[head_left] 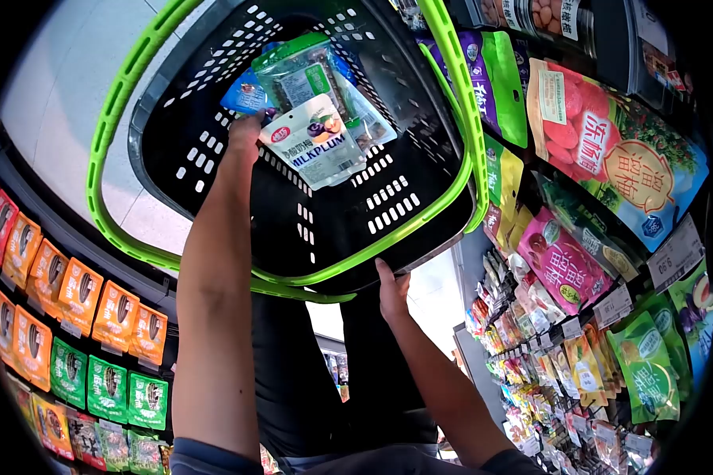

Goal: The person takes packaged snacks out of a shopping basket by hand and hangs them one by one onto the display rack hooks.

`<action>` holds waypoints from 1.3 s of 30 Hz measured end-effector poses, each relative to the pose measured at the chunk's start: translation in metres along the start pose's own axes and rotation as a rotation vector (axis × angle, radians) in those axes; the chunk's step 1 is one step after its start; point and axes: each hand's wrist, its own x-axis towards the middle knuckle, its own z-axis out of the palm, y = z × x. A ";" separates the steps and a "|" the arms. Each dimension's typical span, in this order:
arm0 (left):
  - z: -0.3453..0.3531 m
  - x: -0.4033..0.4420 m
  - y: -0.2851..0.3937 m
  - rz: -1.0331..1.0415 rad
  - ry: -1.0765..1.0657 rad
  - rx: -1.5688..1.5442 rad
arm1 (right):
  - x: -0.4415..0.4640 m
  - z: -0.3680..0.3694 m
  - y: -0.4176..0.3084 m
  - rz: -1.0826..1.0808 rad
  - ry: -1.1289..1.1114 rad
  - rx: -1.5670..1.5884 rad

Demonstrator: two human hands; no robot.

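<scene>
A black shopping basket with a perforated floor and bright green handles fills the upper middle of the head view. My left hand reaches inside it, closed on the left edge of a pale pouch labelled MILKPLUM. Behind that pouch lies a clear snack bag with a green top, along with a blue packet and other partly covered packaging. At the basket's near right side, my right hand grips the rim, thumb upward; its other fingers are mostly hidden beneath.
Orange snack pouches and green pouches line the shelf at left. On the right, shelves hold a large red fruit pouch, a pink pouch, green bags and price tags. My legs stand below the basket.
</scene>
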 end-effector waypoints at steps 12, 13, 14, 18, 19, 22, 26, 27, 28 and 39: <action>-0.006 -0.154 0.035 0.506 0.378 0.578 | 0.001 0.008 -0.010 -0.076 -0.029 -0.025; -0.011 -0.171 0.039 0.513 0.402 0.551 | 0.002 0.010 -0.011 -0.075 -0.034 -0.080; -0.013 -0.191 0.044 0.536 0.449 0.551 | 0.001 0.012 -0.016 -0.071 -0.035 -0.138; -0.032 -0.264 0.058 0.705 0.421 0.399 | -0.018 0.021 -0.048 0.107 -0.032 -0.503; -0.040 -0.276 0.056 0.742 0.449 0.383 | -0.017 0.019 -0.046 0.091 -0.046 -0.487; -0.057 -0.342 0.057 0.766 0.403 0.245 | -0.043 0.019 -0.042 -0.144 -0.099 -0.878; -0.089 -0.427 0.045 0.655 0.234 0.010 | -0.111 0.018 -0.071 -0.241 -0.279 -0.692; -0.094 -0.454 0.044 0.481 0.131 -0.192 | -0.133 0.016 -0.078 -0.171 -0.418 -0.489; -0.099 -0.476 0.039 0.505 0.119 -0.189 | -0.164 0.014 -0.098 -0.016 -0.558 -0.239; -0.147 -0.657 0.021 0.429 -0.209 -0.612 | -0.309 -0.054 -0.172 0.056 -0.883 0.559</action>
